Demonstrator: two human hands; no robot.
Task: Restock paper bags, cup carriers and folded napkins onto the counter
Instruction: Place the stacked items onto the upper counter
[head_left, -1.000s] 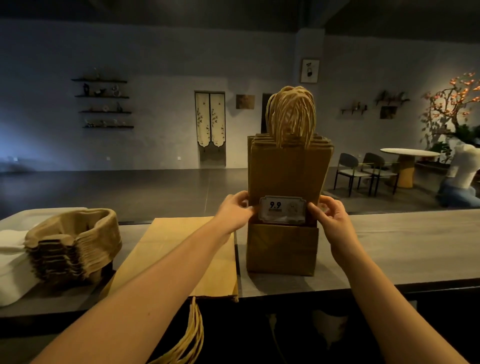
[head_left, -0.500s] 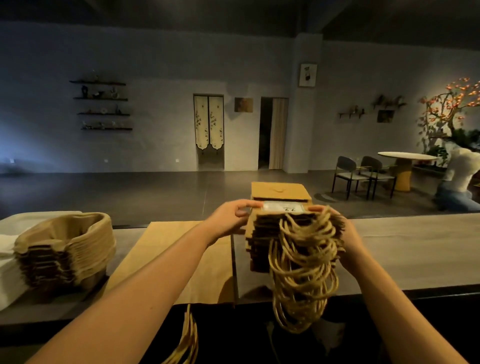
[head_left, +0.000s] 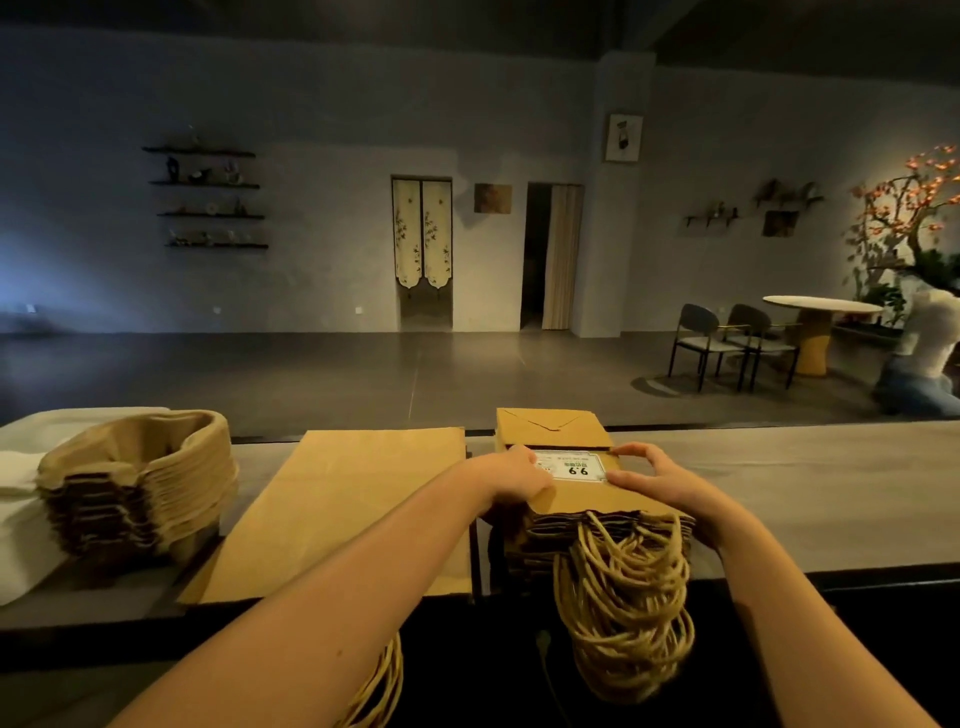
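On grey surface (head_left: 805, 488), centre-right: stack of brown paper bags with twine handles (head_left: 571, 500) lies flat, long axis front-to-back, handles toward the person and hanging over the near edge, bottoms pointing away. Left grip (head_left: 514, 480) and right grip (head_left: 660, 488) curl round its sides, one each

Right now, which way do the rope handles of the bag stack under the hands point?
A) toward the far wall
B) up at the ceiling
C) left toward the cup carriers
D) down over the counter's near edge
D: the rope handles dangle off the near edge of the counter, the paper bags lying flat.
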